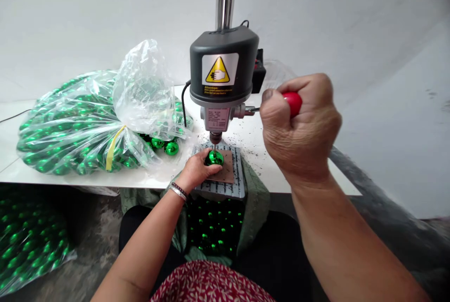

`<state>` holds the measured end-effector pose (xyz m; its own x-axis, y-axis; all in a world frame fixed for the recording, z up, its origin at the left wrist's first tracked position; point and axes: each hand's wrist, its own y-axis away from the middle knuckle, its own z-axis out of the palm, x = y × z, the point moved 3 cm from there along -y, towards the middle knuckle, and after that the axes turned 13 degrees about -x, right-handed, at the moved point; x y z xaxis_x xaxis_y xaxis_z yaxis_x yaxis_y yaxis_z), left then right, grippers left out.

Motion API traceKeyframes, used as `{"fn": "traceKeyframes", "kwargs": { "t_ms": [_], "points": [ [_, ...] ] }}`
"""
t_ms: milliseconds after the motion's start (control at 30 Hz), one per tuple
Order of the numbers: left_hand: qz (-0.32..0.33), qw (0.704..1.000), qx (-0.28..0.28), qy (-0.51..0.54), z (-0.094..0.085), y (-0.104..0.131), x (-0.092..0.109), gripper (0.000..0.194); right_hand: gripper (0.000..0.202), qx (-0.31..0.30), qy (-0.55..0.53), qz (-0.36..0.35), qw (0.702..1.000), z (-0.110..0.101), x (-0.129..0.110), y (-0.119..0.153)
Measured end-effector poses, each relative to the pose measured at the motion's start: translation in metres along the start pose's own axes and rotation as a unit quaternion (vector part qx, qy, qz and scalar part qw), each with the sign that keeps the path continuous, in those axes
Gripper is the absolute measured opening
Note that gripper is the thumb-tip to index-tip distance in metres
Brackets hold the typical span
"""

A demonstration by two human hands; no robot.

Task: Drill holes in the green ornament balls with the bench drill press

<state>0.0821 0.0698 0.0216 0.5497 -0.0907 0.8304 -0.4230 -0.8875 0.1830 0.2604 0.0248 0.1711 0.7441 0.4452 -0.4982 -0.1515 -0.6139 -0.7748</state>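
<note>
My left hand point(198, 168) grips a shiny green bauble point(214, 158) between thumb and fingers. The bauble rests on a brown board point(227, 173) directly beneath the bit of a bench drill press point(225, 65). The thin drill bit point(215, 147) comes down to the top of the bauble; I cannot tell whether it has gone in. My right hand point(302, 128) is wrapped round the red knob point(293, 103) of the drill press lever, at the right of the machine's head.
A clear plastic bag point(80, 124) full of green baubles lies on the white table point(147, 177), with loose baubles point(171, 147) by its mouth. Another bag point(30, 241) stands low at the left. Several baubles sit below the table in green cloth point(255, 189). Dark shavings litter the tabletop.
</note>
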Motion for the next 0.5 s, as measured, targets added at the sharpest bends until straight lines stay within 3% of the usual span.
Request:
{"fn": "traceKeyframes", "kwargs": {
  "t_ms": [167,500],
  "points": [
    [-0.014,1.0,0.011,-0.002,0.001,-0.001,-0.001,0.048,0.012,0.015,0.0,-0.03,0.999,0.0,0.0,0.01],
    [-0.004,1.0,0.007,0.002,0.001,0.001,0.003,0.032,0.013,-0.004,0.025,-0.009,1.0,0.001,0.005,0.018]
  ]
}}
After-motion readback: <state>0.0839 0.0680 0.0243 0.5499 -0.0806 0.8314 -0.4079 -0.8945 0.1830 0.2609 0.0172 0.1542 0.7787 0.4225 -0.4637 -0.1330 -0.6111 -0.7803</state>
